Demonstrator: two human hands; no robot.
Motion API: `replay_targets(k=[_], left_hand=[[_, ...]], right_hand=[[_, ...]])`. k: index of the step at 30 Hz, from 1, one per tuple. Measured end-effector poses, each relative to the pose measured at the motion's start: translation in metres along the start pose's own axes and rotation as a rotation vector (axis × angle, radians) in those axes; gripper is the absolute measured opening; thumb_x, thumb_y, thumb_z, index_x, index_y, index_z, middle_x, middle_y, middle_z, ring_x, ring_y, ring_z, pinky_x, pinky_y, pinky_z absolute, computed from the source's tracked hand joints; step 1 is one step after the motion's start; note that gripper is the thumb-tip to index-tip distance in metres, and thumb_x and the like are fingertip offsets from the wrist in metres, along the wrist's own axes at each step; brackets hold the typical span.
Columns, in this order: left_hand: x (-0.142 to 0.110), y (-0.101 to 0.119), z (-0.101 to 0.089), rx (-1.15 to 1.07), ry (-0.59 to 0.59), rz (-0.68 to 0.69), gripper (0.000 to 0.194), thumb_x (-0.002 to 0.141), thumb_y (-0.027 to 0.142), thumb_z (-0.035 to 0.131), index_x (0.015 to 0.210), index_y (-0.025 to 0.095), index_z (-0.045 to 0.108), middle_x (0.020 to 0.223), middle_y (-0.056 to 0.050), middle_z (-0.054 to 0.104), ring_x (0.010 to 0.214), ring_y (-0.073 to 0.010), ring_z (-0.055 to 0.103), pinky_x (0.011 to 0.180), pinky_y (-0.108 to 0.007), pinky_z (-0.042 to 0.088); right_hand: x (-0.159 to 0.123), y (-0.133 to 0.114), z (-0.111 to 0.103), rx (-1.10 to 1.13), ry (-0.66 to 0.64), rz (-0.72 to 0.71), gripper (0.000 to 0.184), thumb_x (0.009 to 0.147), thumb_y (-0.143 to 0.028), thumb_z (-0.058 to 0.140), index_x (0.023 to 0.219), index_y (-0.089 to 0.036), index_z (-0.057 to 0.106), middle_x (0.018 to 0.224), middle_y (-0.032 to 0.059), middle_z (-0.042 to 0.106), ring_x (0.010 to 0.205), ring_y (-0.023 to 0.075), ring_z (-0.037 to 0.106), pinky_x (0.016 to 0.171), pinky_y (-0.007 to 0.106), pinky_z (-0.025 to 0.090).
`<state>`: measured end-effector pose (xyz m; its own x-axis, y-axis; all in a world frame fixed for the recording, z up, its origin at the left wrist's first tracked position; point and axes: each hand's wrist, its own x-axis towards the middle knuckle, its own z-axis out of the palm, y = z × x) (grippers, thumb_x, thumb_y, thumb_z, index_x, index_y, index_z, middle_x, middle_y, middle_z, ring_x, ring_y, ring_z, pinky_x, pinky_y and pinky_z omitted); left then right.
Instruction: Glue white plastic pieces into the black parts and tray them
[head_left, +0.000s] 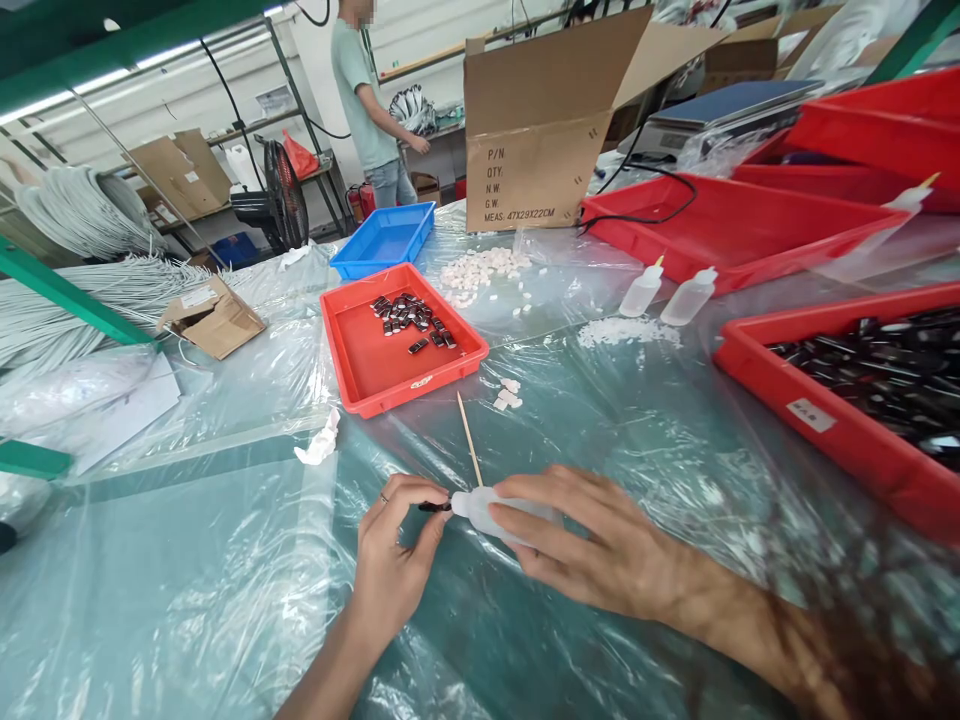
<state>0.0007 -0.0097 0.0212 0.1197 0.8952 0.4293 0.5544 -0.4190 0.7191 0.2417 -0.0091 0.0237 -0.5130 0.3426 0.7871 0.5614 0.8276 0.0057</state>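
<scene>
Between the thumb and fingers of my left hand (pixel 397 555) is a small black part (pixel 433 507), mostly covered by the fingertips. My right hand (pixel 600 545) wraps round a white translucent squeeze bottle (pixel 480 508), tipped on its side. The bottle's tip points left and meets the black part; whether anything comes out cannot be seen. Just beyond the bottle lies a thin wooden stick (pixel 469 437). A few small pale pieces (pixel 508 394) rest past it, close to a red tray (pixel 397 390) that holds several small black parts (pixel 412 317).
A large red bin (pixel 750 370) full of black parts stands at right. Two squeeze bottles (pixel 642 290) stand near white residue. A pile of pale pieces (pixel 480 272), a blue tray (pixel 386 240) and a cardboard box (pixel 536 150) are farther back. Crumpled tissue (pixel 319 438) lies left. A person stands behind.
</scene>
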Motion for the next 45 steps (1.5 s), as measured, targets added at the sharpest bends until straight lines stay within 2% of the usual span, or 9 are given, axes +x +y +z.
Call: replay_targets(k=[6,11,20,24,28,32,37,40,45], left_hand=[[0.001,0.001,-0.002,0.014,-0.004,0.001,0.002,0.087,0.033,0.065,0.088,0.035,0.066,0.083,0.004,0.071,0.077,-0.0195,0.071,0.072,-0.037,0.059],[0.0,0.0,-0.001,0.041,-0.058,0.059,0.01,0.089,0.025,0.063,0.089,0.035,0.066,0.084,0.003,0.072,0.081,-0.0216,0.071,0.073,-0.038,0.058],[-0.001,-0.005,0.002,-0.002,-0.043,0.046,0.006,0.087,0.024,0.066,0.088,0.03,0.067,0.086,0.002,0.072,0.078,-0.0178,0.072,0.074,-0.029,0.055],[-0.003,-0.01,0.003,-0.068,-0.039,-0.013,0.006,0.083,0.028,0.07,0.086,0.029,0.065,0.087,0.003,0.073,0.078,-0.0155,0.072,0.076,-0.025,0.056],[-0.005,-0.017,0.007,-0.115,-0.024,-0.055,0.01,0.081,0.034,0.07,0.083,0.029,0.063,0.088,0.003,0.073,0.081,-0.0162,0.073,0.077,-0.026,0.057],[-0.006,-0.023,0.009,-0.073,-0.034,-0.092,0.016,0.077,0.042,0.071,0.085,0.03,0.063,0.089,0.004,0.074,0.083,-0.0174,0.074,0.079,-0.025,0.057],[-0.008,-0.027,0.01,0.006,-0.088,-0.108,0.019,0.077,0.048,0.067,0.084,0.031,0.064,0.092,0.003,0.076,0.082,-0.0199,0.076,0.075,-0.025,0.059],[-0.008,-0.024,0.011,0.069,-0.113,-0.094,0.017,0.079,0.048,0.064,0.085,0.033,0.066,0.09,0.003,0.077,0.075,-0.02,0.077,0.07,-0.024,0.061],[-0.004,-0.002,0.005,0.095,-0.183,-0.04,0.005,0.081,0.036,0.065,0.085,0.034,0.067,0.092,0.004,0.078,0.076,-0.0188,0.079,0.066,-0.022,0.062]], right_hand=[[0.002,-0.001,-0.004,-0.013,-0.029,-0.033,0.029,0.097,-0.011,0.06,0.123,-0.021,0.071,0.106,0.0084,0.086,0.08,0.0218,0.082,0.072,0.038,0.071],[0.0,-0.001,0.005,0.222,-0.007,0.194,0.03,0.094,-0.013,0.064,0.122,-0.022,0.069,0.109,0.0089,0.08,0.092,0.0207,0.08,0.081,0.035,0.07],[-0.001,0.008,0.011,0.65,-0.062,0.535,0.034,0.087,-0.011,0.071,0.117,-0.027,0.07,0.109,0.0039,0.074,0.092,0.0167,0.074,0.077,0.026,0.059],[-0.004,0.025,0.019,1.161,-0.068,0.925,0.018,0.089,-0.032,0.077,0.101,-0.024,0.066,0.096,0.0012,0.071,0.073,0.0142,0.066,0.063,0.026,0.053],[-0.01,0.044,0.038,1.661,-0.037,1.132,0.039,0.089,-0.048,0.079,0.115,-0.023,0.066,0.099,0.0034,0.075,0.077,0.0172,0.073,0.071,0.031,0.06],[-0.017,0.052,0.056,1.276,-0.145,0.962,0.041,0.096,-0.048,0.068,0.123,-0.017,0.073,0.117,0.0112,0.081,0.105,0.0236,0.077,0.091,0.035,0.06],[-0.018,0.049,0.068,0.845,-0.126,0.893,0.031,0.088,-0.03,0.073,0.119,-0.025,0.073,0.122,0.0051,0.08,0.113,0.0261,0.073,0.106,0.041,0.054],[-0.018,0.054,0.064,0.717,-0.168,0.862,0.03,0.083,-0.025,0.073,0.113,-0.025,0.071,0.114,0.0034,0.079,0.104,0.0241,0.072,0.098,0.038,0.056],[-0.026,0.094,0.043,0.681,-0.339,0.7,0.049,0.073,-0.026,0.087,0.12,-0.024,0.074,0.121,0.003,0.079,0.114,0.0235,0.073,0.102,0.033,0.058]])
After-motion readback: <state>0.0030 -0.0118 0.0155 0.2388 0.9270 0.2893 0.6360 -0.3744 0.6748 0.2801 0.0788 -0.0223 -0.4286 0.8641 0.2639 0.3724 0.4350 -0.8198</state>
